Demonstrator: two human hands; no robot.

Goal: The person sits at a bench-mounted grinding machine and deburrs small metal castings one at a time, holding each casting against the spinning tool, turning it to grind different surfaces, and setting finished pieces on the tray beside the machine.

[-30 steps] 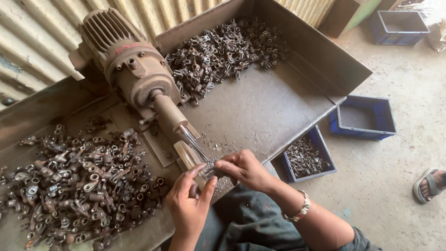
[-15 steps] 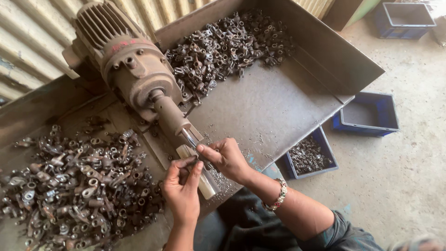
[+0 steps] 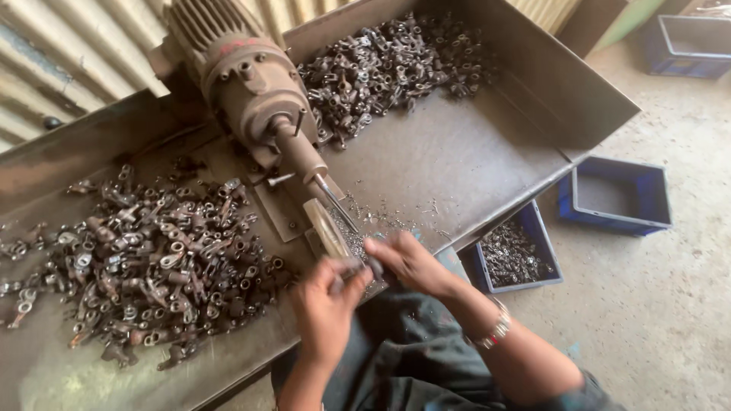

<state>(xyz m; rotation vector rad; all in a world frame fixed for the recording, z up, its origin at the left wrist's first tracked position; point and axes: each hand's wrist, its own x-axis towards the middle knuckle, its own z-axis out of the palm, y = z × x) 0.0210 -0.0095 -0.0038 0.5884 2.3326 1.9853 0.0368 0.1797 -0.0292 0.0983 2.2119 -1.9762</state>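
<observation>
— Head view: where's the open room?
— Bare metal surface (image 3: 472,160) at 2 o'clock of the hands, running to its front edge; part piles sit at 9 and 12.
— And the hands?
— Left hand (image 3: 326,306) and right hand (image 3: 409,262) are both pinched narrow around a small metal part (image 3: 356,268), just below the motor's spindle (image 3: 335,202).
</observation>
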